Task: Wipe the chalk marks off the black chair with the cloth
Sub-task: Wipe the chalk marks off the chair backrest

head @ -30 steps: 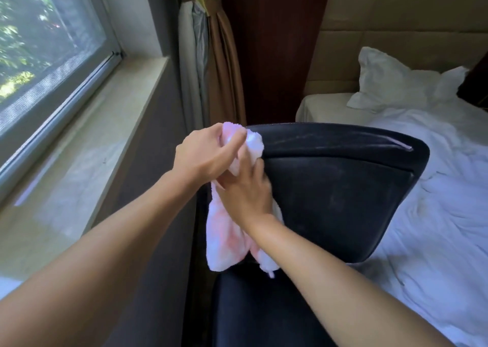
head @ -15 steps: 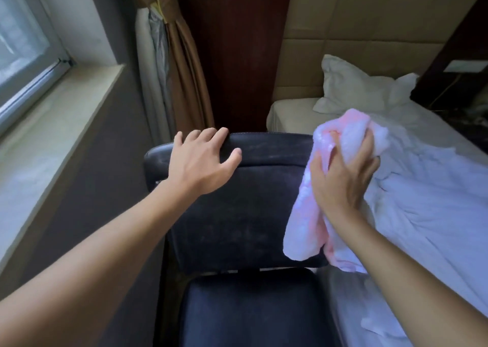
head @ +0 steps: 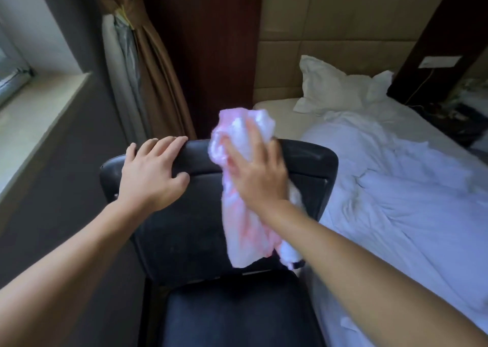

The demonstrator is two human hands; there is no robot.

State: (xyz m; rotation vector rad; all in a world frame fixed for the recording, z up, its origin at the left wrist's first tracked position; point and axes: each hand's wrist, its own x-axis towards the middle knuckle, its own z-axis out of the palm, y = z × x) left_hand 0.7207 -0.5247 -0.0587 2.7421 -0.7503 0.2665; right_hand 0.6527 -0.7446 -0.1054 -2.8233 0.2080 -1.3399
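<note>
The black chair (head: 184, 230) is standing close in front of the person, its backrest facing them, and the bed (head: 396, 201) with crumpled white sheets is lying just beside it on the right. The backrest is showing a faint pale dusting, but I cannot make out clear chalk marks. The seat is being cut off by the lower edge. The cloth (head: 243, 230), white with pink stains, is hanging bunched over the top edge of the backrest, right of the middle, and is covering part of it. The right hand (head: 257, 177) is pressing the cloth against the backrest with the fingers spread and nearly straight. The left hand (head: 151, 172) is resting on the top left of the backrest, fingers relaxed over the edge. No writing is readable anywhere.
</note>
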